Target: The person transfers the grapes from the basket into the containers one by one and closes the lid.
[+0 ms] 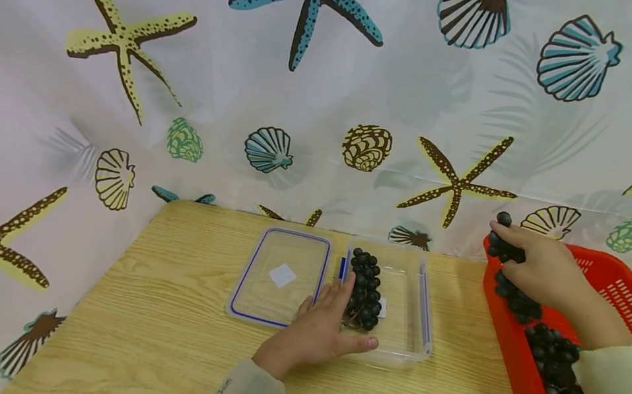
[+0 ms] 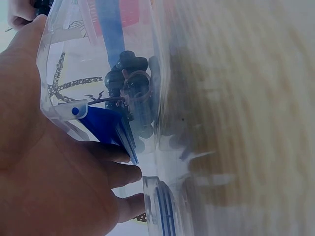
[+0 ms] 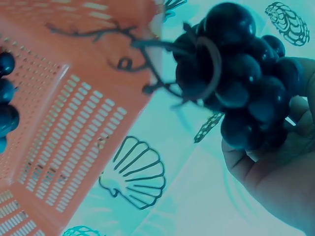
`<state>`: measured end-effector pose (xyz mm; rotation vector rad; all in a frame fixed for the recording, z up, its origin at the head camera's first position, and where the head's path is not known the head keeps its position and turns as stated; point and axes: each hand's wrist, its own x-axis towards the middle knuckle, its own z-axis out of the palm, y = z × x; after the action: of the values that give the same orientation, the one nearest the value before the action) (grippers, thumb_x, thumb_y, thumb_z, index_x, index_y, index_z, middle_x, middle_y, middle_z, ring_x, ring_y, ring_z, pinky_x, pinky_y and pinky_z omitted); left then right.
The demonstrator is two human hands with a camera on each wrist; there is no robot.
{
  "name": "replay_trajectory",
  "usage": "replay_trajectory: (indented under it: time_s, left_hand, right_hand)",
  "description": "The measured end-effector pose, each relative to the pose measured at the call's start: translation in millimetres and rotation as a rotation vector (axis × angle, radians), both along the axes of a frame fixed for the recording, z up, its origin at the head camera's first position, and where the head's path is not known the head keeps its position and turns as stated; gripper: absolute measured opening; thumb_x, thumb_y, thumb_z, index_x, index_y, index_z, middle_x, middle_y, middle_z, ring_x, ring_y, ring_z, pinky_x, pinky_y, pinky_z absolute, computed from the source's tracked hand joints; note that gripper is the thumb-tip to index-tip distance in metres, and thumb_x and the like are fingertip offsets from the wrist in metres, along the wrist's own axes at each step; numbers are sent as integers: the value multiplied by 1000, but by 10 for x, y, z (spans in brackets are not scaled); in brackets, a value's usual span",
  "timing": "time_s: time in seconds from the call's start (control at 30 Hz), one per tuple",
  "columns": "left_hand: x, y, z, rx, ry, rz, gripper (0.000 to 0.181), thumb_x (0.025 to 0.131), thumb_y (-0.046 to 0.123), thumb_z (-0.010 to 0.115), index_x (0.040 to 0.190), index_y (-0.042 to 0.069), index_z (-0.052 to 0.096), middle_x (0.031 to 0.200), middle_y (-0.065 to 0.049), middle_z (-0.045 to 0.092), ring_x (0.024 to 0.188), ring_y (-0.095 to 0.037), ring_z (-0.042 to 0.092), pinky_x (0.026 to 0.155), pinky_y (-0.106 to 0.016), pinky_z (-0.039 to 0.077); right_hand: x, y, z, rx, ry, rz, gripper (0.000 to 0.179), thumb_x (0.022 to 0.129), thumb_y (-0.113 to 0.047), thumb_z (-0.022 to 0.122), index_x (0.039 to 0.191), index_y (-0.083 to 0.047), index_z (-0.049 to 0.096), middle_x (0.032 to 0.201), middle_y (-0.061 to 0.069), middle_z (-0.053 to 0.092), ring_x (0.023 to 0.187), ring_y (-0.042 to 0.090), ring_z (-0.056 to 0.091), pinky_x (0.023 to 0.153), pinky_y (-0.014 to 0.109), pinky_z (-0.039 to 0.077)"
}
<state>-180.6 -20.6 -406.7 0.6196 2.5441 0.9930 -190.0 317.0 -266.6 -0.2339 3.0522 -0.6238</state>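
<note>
In the head view, my right hand (image 1: 549, 271) grips a bunch of dark grapes (image 1: 504, 248) over the far left corner of a red basket (image 1: 508, 375). Bare stem sticks out of this bunch (image 3: 241, 83) in the right wrist view. My left hand (image 1: 313, 330) rests with spread fingers against the near left corner of a clear plastic box (image 1: 394, 354). Its fingers lie by the blue latch (image 2: 106, 125) in the left wrist view. One bunch of grapes (image 1: 365, 290) lies along the box's left side.
A clear lid (image 1: 278, 302) with a blue seal lies left of the box on the wooden table (image 1: 155, 322). More dark grapes (image 1: 561, 382) lie in the basket. A cloth printed with starfish and shells (image 1: 316, 104) hangs behind the table.
</note>
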Motion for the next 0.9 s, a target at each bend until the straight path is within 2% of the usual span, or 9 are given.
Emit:
replay_trajectory:
  time_s: [0.13,0.27,0.4,0.53,0.63,0.9]
  left_hand:
    - [-3,-8,0,8,-4,1,113,88,68,65,163,25,-8,168,-11,5,153,-33,-1,117,-62,-2]
    - [-6,-16,0,6,-5,0,113,88,67,65,163,25,-8,168,-12,5,153,-33,-1,116,-62,-2]
    - [-7,-21,7,0,-2,0,113,88,67,65,163,24,-8,168,-11,5,153,-33,-1,116,-62,-2]
    - [-9,-25,7,0,2,0,113,88,67,66,163,24,-8,167,-11,5,153,-33,0,116,-62,-1]
    - [-11,-28,3,3,4,0,113,88,67,66,164,23,-7,167,-11,6,153,-33,1,116,-62,-1]
    - [-12,-13,0,-2,6,-6,114,88,69,64,163,24,-8,167,-11,6,153,-33,2,117,-62,1]
  right_hand:
    - [-13,-107,1,19,28,21,68,90,0,55,156,-10,41,155,27,37,43,16,27,43,30,31]
    - [-37,-215,-9,13,34,22,66,90,1,57,153,-11,46,151,29,41,43,17,32,44,31,33]
    - [-58,-331,-20,-55,-17,-11,67,89,-1,57,154,-14,46,150,32,40,46,19,46,47,34,41]
    - [-75,-470,-16,-129,-50,-21,69,90,-1,56,156,-18,42,153,31,38,54,21,53,50,36,45]
    - [-91,-586,-11,-153,-53,-7,71,90,-2,56,157,-20,40,154,28,37,59,22,53,51,36,44]
    - [-175,-860,-97,-170,-89,9,73,91,-3,54,159,-19,35,156,28,34,43,16,35,45,32,39]
